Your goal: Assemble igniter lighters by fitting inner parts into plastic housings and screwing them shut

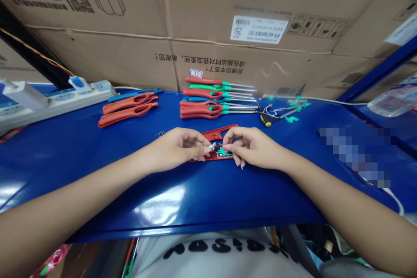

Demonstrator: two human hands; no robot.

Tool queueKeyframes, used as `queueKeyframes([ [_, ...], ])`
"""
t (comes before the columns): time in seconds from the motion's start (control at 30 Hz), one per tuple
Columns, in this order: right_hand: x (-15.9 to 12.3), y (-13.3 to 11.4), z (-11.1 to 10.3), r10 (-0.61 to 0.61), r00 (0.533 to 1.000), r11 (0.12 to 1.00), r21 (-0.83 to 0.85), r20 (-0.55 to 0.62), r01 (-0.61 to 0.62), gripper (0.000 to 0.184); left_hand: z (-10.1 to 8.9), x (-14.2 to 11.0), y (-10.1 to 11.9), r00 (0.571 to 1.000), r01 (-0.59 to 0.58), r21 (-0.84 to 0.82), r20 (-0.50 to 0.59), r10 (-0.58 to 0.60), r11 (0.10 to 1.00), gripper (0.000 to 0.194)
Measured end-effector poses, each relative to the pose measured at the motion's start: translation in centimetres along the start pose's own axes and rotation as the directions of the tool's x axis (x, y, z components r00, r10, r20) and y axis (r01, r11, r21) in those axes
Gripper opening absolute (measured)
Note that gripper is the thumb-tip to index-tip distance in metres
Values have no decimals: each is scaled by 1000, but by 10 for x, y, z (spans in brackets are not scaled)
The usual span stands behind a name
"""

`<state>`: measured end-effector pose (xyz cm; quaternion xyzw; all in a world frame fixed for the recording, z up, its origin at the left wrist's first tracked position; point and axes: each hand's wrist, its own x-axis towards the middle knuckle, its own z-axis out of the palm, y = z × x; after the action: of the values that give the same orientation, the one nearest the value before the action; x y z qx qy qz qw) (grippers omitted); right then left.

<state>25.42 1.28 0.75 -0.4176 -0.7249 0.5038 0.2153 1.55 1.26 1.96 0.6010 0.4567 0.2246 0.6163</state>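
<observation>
My left hand [184,147] is closed in a pinch on a small white and silver part [212,146]. Facing it, my right hand [252,144] also has its fingertips pressed together; what they grip is too small to name. Right at those fingertips is a green plastic piece [223,152], with a thin white wire curving below it. Under both hands lie red plastic handle halves [213,134], partly hidden by my fingers. A few tiny metal bits [159,134] rest on the table left of my left hand.
Behind my hands lies a stack of long-necked lighters [202,110]. Orange handles [128,113] and a white power strip [58,103] are at left. Scissors [273,117] and green pieces [301,103] lie at right. Large cardboard boxes [202,17] wall off the blue table [228,200].
</observation>
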Motion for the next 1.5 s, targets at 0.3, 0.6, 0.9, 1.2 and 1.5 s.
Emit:
queueKeyframes([
  [0.3,7,9,-1,-93,996,995,39,-7,93,29,2,2,-1,1000,-29,18,-6,30,999,29],
  [0.6,7,9,-2,-134,991,991,20,-13,134,21,4,1,-1,1000,-26,21,-13,27,999,28],
  [0.9,7,11,-3,-156,988,988,8,-14,156,21,4,1,-1,999,-26,35,-22,27,999,28],
  [1.2,8,13,-2,-186,982,982,-7,-21,186,18,7,-1,1,999,-14,63,-34,17,998,28],
  [1.5,7,11,-2,-205,978,978,-32,-25,204,18,5,0,0,999,-13,60,-43,16,998,27],
])
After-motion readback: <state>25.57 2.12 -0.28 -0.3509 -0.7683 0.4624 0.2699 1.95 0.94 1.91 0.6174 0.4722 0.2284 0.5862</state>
